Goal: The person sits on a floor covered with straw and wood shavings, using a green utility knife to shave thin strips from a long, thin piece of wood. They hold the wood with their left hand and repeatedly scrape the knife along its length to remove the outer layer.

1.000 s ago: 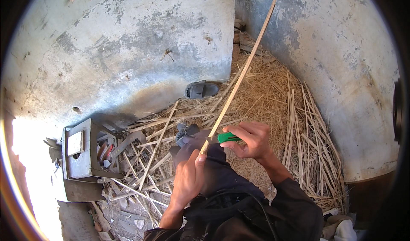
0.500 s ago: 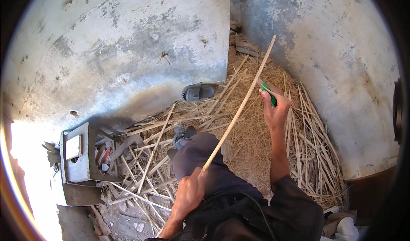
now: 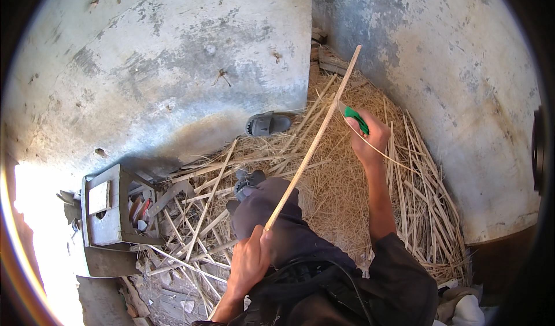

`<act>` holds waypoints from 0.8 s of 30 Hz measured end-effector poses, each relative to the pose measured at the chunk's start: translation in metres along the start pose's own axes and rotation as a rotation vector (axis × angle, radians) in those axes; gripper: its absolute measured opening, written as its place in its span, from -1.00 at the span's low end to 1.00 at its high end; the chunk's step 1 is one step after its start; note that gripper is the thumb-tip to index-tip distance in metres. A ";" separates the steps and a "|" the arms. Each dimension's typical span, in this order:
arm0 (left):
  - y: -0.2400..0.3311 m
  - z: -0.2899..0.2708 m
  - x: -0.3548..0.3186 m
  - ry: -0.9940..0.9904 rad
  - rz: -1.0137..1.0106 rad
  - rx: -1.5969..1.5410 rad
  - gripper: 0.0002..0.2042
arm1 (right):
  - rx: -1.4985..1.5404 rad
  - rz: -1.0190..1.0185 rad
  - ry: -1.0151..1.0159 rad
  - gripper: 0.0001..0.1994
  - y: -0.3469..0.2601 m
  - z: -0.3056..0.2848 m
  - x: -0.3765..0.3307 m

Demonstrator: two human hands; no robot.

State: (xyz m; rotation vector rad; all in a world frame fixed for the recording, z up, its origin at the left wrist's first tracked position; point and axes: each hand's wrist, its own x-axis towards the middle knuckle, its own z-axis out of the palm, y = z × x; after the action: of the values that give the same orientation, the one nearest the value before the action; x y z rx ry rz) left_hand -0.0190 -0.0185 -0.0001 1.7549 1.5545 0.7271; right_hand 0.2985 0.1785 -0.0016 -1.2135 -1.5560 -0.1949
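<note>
Looking like a rough, makeshift woodworking corner.
Sitting between flaking walls [image 3: 191, 54], spreading pale, straw-like shavings [image 3: 341, 181] across the floor [image 3: 165, 303], piling thin wooden slats [image 3: 436, 228] along the right, keeping a battered box [image 3: 108, 222] of odds and ends [image 3: 140, 210] at left, and showing a green-handled cutter [image 3: 356, 119] held at a long strip [image 3: 307, 155].
</note>
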 end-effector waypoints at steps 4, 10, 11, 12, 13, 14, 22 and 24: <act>-0.006 0.001 -0.003 -0.040 0.016 0.085 -0.73 | 0.024 0.162 -0.009 -0.61 0.055 0.018 -0.001; -0.008 0.002 -0.006 -0.021 -0.004 0.095 -0.73 | -0.047 0.042 0.000 -0.65 0.042 0.009 0.017; -0.008 0.002 -0.006 -0.019 0.000 0.091 -0.73 | -0.035 0.028 0.033 -0.64 0.040 0.011 0.018; -0.008 0.002 -0.006 -0.017 0.005 0.087 -0.74 | -0.024 0.013 0.065 -0.62 0.037 0.013 0.020; -0.008 0.002 -0.007 -0.015 0.010 0.083 -0.74 | -0.012 -0.002 0.098 -0.61 0.036 0.014 0.021; -0.008 0.002 -0.006 -0.011 0.004 0.078 -0.74 | -0.033 -0.018 0.095 -0.58 0.037 0.015 0.022; -0.015 -0.007 -0.025 -0.016 -0.060 0.054 -0.68 | 0.633 0.685 0.069 -0.40 0.109 -0.014 0.042; -0.020 -0.015 -0.021 0.028 -0.103 0.012 -0.67 | 0.665 0.700 0.022 -0.45 0.095 -0.018 0.032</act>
State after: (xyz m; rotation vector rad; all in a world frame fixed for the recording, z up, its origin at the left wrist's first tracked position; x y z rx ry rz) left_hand -0.0458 -0.0364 -0.0055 1.6663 1.6583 0.6954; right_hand 0.3868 0.2291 -0.0122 -1.1181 -0.9630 0.7085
